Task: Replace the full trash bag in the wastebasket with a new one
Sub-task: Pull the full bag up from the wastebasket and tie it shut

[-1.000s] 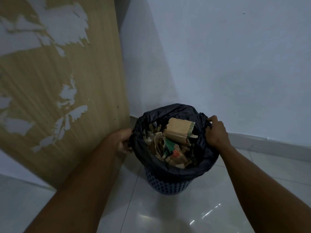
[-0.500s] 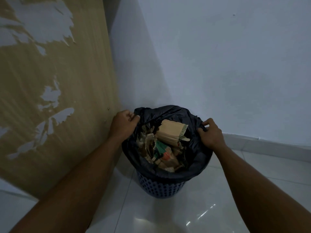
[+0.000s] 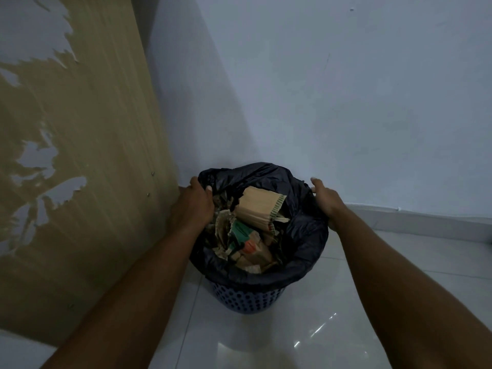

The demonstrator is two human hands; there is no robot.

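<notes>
Both hands are on the bag's rim, one each side of the wastebasket. Your left hand (image 3: 193, 206) sits on the left edge, fingers curled over the black plastic with the thumb tucked at the inner lip, so that looks like a grip on the trash bag (image 3: 300, 235). Just left of the basket stands a wooden panel (image 3: 87, 161) with its veneer peeling, close to your knuckles.

In the middle, the bag is plainly full: crumpled cardboard, a tan corrugated piece (image 3: 259, 207) on top, green and orange packaging (image 3: 243, 239) beneath it. Its rim is folded over the top of the blue perforated wastebasket (image 3: 247, 298), which stands on the pale tiled floor (image 3: 306, 339) in the corner by the white wall (image 3: 346, 102).

On the right edge, your right hand (image 3: 326, 199) presses flat against the bag's outer fold, fingers stretched rather loosely; whether it has pinched the plastic, I can't tell.

So you're at the very start, I'd say: rim not yet gathered, bag not lifted out, and no fresh bag in sight. Everything remains: free the rim, pull, reline.
</notes>
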